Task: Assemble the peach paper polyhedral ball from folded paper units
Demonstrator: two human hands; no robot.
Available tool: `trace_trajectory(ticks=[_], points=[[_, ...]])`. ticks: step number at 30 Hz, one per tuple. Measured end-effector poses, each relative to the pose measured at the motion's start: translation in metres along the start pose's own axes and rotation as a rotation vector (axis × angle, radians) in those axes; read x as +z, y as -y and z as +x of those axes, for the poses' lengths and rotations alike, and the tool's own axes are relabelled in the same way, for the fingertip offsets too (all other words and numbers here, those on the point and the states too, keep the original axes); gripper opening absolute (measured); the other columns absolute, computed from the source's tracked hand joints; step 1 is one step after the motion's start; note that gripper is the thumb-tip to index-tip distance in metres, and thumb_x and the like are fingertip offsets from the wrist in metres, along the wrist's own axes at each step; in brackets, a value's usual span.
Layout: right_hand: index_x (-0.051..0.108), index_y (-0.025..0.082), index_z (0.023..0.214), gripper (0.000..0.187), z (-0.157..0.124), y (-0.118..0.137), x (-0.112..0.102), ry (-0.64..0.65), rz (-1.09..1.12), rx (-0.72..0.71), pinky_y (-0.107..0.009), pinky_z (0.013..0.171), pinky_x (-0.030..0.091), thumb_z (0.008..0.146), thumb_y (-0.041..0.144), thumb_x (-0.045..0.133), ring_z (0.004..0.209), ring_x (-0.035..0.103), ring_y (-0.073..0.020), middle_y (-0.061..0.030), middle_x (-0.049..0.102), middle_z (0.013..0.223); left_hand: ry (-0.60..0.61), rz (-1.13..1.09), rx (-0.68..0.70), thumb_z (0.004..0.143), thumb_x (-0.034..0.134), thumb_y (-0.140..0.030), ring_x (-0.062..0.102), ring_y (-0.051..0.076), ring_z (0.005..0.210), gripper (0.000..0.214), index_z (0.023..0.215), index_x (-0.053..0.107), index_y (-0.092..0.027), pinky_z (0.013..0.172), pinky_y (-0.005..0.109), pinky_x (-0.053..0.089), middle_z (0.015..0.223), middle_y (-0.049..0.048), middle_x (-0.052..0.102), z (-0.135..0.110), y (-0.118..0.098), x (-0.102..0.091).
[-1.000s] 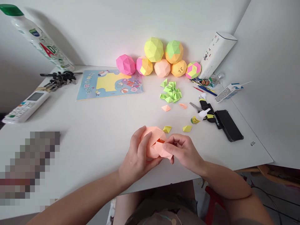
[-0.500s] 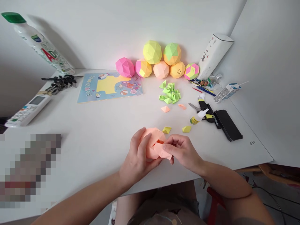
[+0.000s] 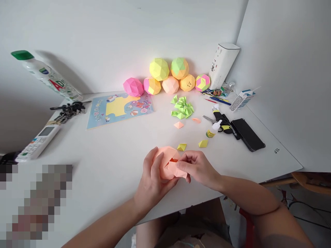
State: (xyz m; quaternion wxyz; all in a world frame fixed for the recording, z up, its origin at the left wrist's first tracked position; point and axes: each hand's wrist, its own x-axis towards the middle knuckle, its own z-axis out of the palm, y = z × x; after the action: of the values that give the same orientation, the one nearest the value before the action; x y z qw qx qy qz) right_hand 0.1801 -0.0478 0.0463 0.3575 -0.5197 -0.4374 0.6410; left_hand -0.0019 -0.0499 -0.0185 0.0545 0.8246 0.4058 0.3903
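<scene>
A peach paper ball (image 3: 167, 162), partly built with an open gap, is held just above the white table (image 3: 108, 158) near its front edge. My left hand (image 3: 152, 181) cups the ball from the left, fingers wrapped round it. My right hand (image 3: 196, 168) pinches a peach folded flap at the gap on the ball's right side. Two small yellow folded pieces (image 3: 181, 147) (image 3: 203, 143) lie just beyond the ball. Two peach folded pieces (image 3: 178, 125) (image 3: 196, 120) lie farther back.
Several finished paper balls (image 3: 159, 69) line the back wall, with a pile of green folded pieces (image 3: 182, 107) before them. To the right lie a glue bottle (image 3: 213, 129), scissors (image 3: 219, 120), a phone (image 3: 247, 134) and a small carton (image 3: 241, 100). On the left are a booklet (image 3: 120, 108), keys (image 3: 68, 110), a remote (image 3: 37, 143) and a spray bottle (image 3: 48, 77).
The view has tilted up and shifted, so everything sits lower in the picture. My hands keep the same grip on the peach ball, the right fingers pressing the flap slightly further in.
</scene>
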Motion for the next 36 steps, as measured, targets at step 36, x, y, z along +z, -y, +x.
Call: trace_trajectory(ticks=[36], points=[[0.056, 0.017, 0.06, 0.014, -0.0004, -0.0012, 0.0018, -0.014, 0.001, -0.018, -0.017, 0.036, 0.036, 0.073, 0.02, 0.061, 0.036, 0.05, -0.0053, 0.0081, 0.051, 0.05, -0.004, -0.013, 0.003, 0.084, 0.07, -0.038, 0.044, 0.036, 0.131, 0.079, 0.146, 0.025, -0.016, 0.095, 0.053, 0.055, 0.139, 0.0237, 0.037, -0.0018, 0.0014, 0.0017]])
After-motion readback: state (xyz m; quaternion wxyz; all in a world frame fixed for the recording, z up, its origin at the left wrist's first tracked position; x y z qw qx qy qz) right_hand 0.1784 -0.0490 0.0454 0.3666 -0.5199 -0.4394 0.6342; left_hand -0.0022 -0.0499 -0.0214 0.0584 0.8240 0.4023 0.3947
